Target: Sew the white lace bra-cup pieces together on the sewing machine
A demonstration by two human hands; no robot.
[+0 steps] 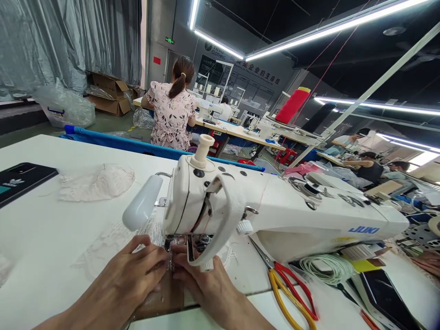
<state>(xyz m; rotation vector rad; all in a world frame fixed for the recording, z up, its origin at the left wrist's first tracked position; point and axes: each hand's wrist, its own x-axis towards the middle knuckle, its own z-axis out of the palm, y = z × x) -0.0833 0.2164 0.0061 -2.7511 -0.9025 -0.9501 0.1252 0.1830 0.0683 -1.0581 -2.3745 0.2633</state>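
Observation:
A white JUKI sewing machine [295, 220] fills the middle, its needle area low at the left end. Just left of the presser foot [171, 259], my left hand [137, 270] is closed, fingers bent and fingertips together on white lace fabric [113, 243]. That fabric spreads flat behind the hand and under the machine head. My right hand [206, 279] is curled in from the other side, closed at the same fabric. The machine's curved white guard covers part of its fingers. The exact edge between the fingertips is too small to make out.
Scissors [288, 288] with red and yellow handles lie right of my right hand. Beyond them are a coil of pale cord [326, 268] and a dark phone [388, 293]. At left are a whitish cloth piece [98, 182] and another phone [24, 181]. A person [173, 105] sits ahead.

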